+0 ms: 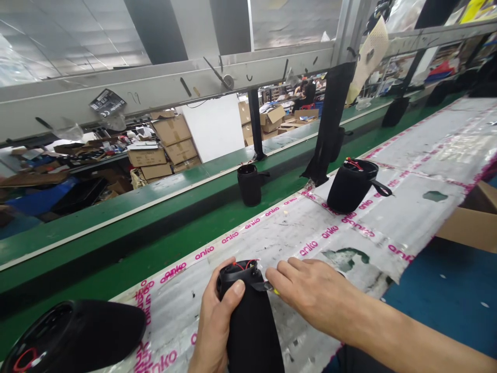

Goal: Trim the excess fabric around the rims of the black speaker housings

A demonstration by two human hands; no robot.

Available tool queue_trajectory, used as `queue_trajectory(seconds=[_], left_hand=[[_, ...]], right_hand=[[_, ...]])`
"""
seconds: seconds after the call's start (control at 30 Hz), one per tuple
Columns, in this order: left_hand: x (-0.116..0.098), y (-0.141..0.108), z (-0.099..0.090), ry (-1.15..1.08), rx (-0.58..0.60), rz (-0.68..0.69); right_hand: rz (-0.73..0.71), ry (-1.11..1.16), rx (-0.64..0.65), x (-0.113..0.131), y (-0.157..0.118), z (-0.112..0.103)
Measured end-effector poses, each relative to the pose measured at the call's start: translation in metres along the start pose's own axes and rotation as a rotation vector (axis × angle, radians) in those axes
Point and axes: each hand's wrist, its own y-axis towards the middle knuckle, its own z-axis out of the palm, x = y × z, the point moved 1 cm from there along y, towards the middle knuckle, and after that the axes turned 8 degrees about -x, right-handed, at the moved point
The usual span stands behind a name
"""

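Observation:
Wrapped around a black fabric-covered cylinder (252,331) at the bottom centre is my left hand (221,316), its thumb near the open upper end. Red wires show inside that end. My right hand (303,290) is closed at the cylinder's right side, beside a black strap (260,285). A small yellow and dark piece shows at its fingertips; what it is I cannot make out. Another black cylinder (91,331) lies on its side at the lower left, and a third (349,189) stands upright at the right with red wires on top.
The bench (283,238) has a white covering printed "anko". Behind it, a green conveyor (174,243) carries a black cylinder (249,186) and others farther right. A black-wrapped post (330,119) rises at the bench's far edge. An open cardboard box (469,223) sits at the right.

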Motion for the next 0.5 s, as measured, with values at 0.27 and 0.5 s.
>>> queue_trajectory(seconds=[0.27, 0.5], left_hand=[[-0.005, -0.004, 0.002, 0.044, 0.02, 0.015], [-0.009, -0.007, 0.003, 0.195, 0.015, 0.133]], right_hand=[[-0.009, -0.024, 0.031, 0.0, 0.002, -0.005], [-0.068, -0.088, 0.116, -0.002, 0.005, -0.014]])
